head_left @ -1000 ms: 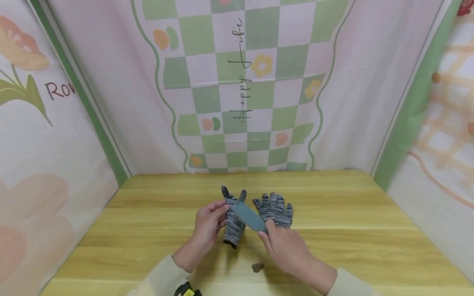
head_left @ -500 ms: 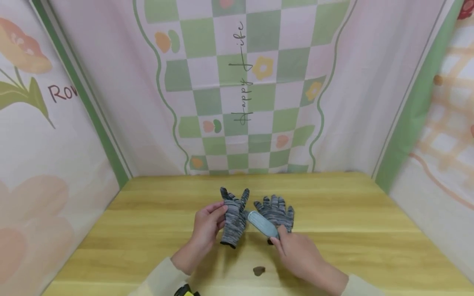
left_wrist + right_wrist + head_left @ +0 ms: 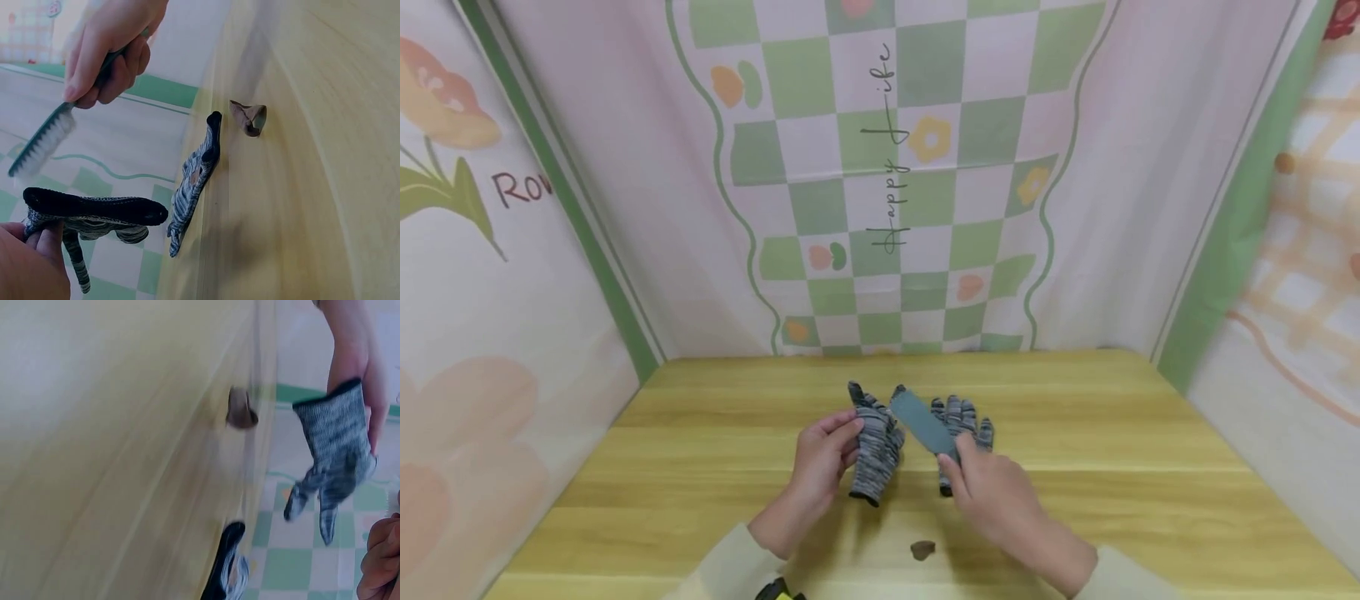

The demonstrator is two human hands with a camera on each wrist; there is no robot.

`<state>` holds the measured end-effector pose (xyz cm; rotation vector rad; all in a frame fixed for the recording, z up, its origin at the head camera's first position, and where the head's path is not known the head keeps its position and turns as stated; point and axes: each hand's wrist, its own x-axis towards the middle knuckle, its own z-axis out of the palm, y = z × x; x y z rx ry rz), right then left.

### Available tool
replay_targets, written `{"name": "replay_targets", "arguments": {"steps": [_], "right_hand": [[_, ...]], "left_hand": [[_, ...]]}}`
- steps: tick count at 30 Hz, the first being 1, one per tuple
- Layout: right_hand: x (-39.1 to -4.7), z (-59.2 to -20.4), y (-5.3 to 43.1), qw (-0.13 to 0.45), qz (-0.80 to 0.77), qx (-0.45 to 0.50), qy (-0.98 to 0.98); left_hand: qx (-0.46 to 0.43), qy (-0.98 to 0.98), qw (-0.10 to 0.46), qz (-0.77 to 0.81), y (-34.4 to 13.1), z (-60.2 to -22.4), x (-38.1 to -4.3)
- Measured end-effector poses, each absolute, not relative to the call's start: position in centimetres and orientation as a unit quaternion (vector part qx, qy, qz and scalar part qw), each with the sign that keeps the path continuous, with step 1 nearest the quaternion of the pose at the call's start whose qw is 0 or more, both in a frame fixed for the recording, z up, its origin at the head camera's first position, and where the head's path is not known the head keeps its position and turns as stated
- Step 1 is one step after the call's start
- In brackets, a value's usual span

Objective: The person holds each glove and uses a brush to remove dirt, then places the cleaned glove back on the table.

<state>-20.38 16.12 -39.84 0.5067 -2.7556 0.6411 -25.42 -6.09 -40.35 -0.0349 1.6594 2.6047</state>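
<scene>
My left hand [image 3: 827, 450] pinches the edge of a grey striped knit glove [image 3: 876, 458], holding it up off the table. The glove's dark cuff hangs toward me and its fingers point away. In my right hand [image 3: 1000, 500] is the handle of a brush [image 3: 922, 423] with a green back. White bristles [image 3: 47, 147] show in the left wrist view, facing down above the held glove. The brush head is just right of that glove; contact cannot be made out. A second matching glove [image 3: 968, 414] lies on the table, partly hidden by the brush and right hand.
A small brown curled piece [image 3: 922, 550], like a dried leaf, lies on the wooden table [image 3: 715, 475] near the front. Behind the table hangs a checkered green and white cloth [image 3: 880, 292]. Cloth walls stand on both sides.
The brush went from across the held glove down to the right, then came back up and slightly left. The held glove has turned a little; the left hand stays nearly still.
</scene>
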Motion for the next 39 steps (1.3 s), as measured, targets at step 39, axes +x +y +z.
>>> {"name": "replay_targets", "arguments": {"steps": [39], "right_hand": [[-20.3,-40.9,16.3,0.117,0.177,0.144,-0.966]], "left_hand": [[-0.026,0.538,0.012,0.842,-6.2,-40.1,-25.1]]}}
